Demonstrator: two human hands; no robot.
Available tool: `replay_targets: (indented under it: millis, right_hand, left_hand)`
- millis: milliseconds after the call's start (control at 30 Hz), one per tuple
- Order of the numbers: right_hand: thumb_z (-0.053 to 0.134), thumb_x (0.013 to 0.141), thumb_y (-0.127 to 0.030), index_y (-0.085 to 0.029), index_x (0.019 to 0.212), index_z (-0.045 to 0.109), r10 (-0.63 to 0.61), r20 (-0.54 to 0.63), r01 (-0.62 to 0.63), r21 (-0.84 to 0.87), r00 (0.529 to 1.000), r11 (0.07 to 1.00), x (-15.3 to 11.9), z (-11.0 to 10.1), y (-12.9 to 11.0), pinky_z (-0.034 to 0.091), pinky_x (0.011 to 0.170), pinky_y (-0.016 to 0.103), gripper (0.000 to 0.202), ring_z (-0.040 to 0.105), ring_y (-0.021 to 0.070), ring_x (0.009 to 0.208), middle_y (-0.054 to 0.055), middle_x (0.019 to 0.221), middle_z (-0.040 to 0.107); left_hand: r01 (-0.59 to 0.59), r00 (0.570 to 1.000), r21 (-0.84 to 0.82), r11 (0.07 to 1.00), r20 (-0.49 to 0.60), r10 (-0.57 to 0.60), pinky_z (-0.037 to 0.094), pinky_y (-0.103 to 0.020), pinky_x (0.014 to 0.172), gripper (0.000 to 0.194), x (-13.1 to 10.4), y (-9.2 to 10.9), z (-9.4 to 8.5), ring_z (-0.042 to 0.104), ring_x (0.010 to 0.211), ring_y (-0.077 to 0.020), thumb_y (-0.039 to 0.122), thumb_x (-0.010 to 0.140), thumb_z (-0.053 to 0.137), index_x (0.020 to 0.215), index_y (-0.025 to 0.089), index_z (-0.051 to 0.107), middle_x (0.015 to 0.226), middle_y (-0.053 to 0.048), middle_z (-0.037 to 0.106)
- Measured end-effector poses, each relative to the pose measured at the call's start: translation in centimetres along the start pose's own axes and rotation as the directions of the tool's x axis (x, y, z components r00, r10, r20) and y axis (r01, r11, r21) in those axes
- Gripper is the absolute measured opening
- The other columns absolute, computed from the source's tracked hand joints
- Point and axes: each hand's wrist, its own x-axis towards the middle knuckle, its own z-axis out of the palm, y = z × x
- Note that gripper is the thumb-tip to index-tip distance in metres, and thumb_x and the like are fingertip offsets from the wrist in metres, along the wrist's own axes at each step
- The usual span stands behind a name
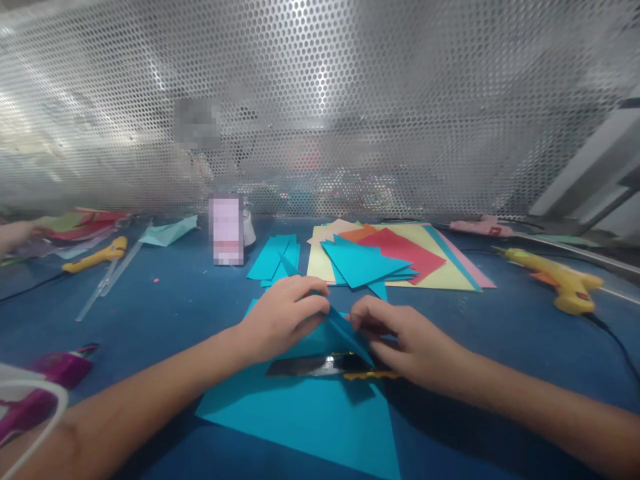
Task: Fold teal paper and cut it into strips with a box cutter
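Observation:
My left hand and my right hand hold a folded piece of blue paper between them, tilted up off the table. The left fingers press on its upper left part. Curled fingers of the right hand pinch its right edge. Below the piece, a large blue sheet lies flat. On this sheet rests a cutting tool with a broad dark blade and yellow edging, its right end partly hidden by the paper and my right hand.
Beyond my hands lie blue paper strips, blue triangles and coloured sheets. Yellow glue guns lie at both sides. A phone stands upright before the perforated metal screen. Another person's hand is far left.

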Motion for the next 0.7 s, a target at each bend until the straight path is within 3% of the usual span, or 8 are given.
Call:
replay_targets:
  millis: [100,167,200,267,333,367,567,700]
  right_hand:
    - [0.041,0.079,-0.008,-0.02,0.089,0.062,-0.017,-0.075,0.009,-0.109,0.997,0.994,0.3,-0.7,0.3,0.044,0.06,0.024,0.026,0.058,0.0137,0.066,0.002,0.08,0.067]
    - [0.04,0.082,-0.011,-0.02,0.094,0.066,-0.01,-0.159,-0.015,-0.155,0.987,0.988,0.7,-1.5,0.9,0.047,0.064,0.027,0.03,0.062,0.0162,0.073,0.003,0.088,0.071]
    - [0.04,0.082,-0.012,-0.02,0.097,0.067,-0.002,-0.205,-0.036,-0.18,0.979,0.983,0.9,-2.0,1.3,0.048,0.066,0.028,0.032,0.063,0.0172,0.075,0.004,0.09,0.072]
    - [0.041,0.082,-0.014,-0.019,0.102,0.068,0.032,-0.275,-0.101,-0.243,0.961,0.965,1.2,-3.0,2.4,0.049,0.065,0.03,0.035,0.063,0.0179,0.071,0.005,0.088,0.072]
    - [0.04,0.08,-0.014,-0.019,0.103,0.069,0.053,-0.335,-0.158,-0.294,0.941,0.943,1.5,-3.9,3.6,0.051,0.065,0.032,0.037,0.063,0.0184,0.068,0.004,0.087,0.072]
    - [0.04,0.079,-0.013,-0.018,0.103,0.069,0.059,-0.352,-0.176,-0.311,0.934,0.934,1.6,-4.2,4.3,0.052,0.067,0.033,0.038,0.064,0.0191,0.07,0.005,0.089,0.072]
    - [0.041,0.081,-0.013,-0.02,0.102,0.07,-0.023,-0.326,-0.15,-0.496,0.945,0.855,1.8,-5.0,6.8,0.049,0.09,0.044,0.037,0.063,0.0258,0.104,0.008,0.113,0.069]
    - [0.047,0.086,-0.021,-0.019,0.101,0.07,-0.16,-0.315,-0.072,-0.611,0.936,0.788,1.7,-5.0,5.4,0.04,0.096,0.055,0.027,0.053,0.0322,0.114,0.013,0.123,0.06]
  left_hand:
    - [0.069,0.994,-0.084,0.994,-0.082,-0.076,0.046,-0.036,0.083,0.012,-0.1,-0.6,-0.3,0.055,0.096,-0.0211,0.013,0.087,0.046,0.086,0.021,0.056,0.116,-0.008,0.056]
    - [0.16,0.974,-0.141,0.977,-0.135,-0.179,0.045,-0.038,0.086,0.006,-0.1,-1.8,-0.6,0.057,0.099,-0.0225,0.017,0.086,0.051,0.088,0.022,0.054,0.104,-0.006,0.061]
    - [0.259,0.943,-0.167,0.951,-0.169,-0.287,0.047,-0.037,0.083,0.005,-0.1,-2.5,-0.7,0.059,0.092,-0.0217,0.021,0.087,0.052,0.092,0.022,0.053,0.094,-0.004,0.062]
    - [0.476,0.815,-0.239,0.846,-0.242,-0.527,0.049,-0.034,0.073,0.02,-0.2,-4.3,-0.9,0.061,0.077,-0.0201,0.031,0.085,0.059,0.098,0.023,0.047,0.079,0.0,0.06]
    - [0.564,0.726,-0.327,0.759,-0.242,-0.643,0.048,-0.032,0.069,0.03,-0.4,-6.0,-0.9,0.061,0.07,-0.0184,0.031,0.08,0.064,0.097,0.023,0.04,0.073,0.004,0.056]
    - [0.586,0.709,-0.332,0.739,-0.231,-0.666,0.048,-0.031,0.068,0.031,-0.5,-6.7,-0.9,0.06,0.068,-0.0175,0.031,0.08,0.063,0.096,0.023,0.037,0.071,0.005,0.055]
    - [0.641,0.709,-0.198,0.742,-0.217,-0.671,0.048,-0.031,0.069,0.026,-1.6,-8.8,-0.6,0.061,0.075,-0.0179,0.024,0.081,0.059,0.094,0.023,0.037,0.078,0.002,0.055]
    - [0.645,0.735,-0.116,0.756,-0.178,-0.654,0.048,-0.034,0.073,0.016,-1.9,-9.4,-0.5,0.06,0.075,-0.0197,0.024,0.08,0.058,0.086,0.023,0.042,0.079,0.001,0.056]
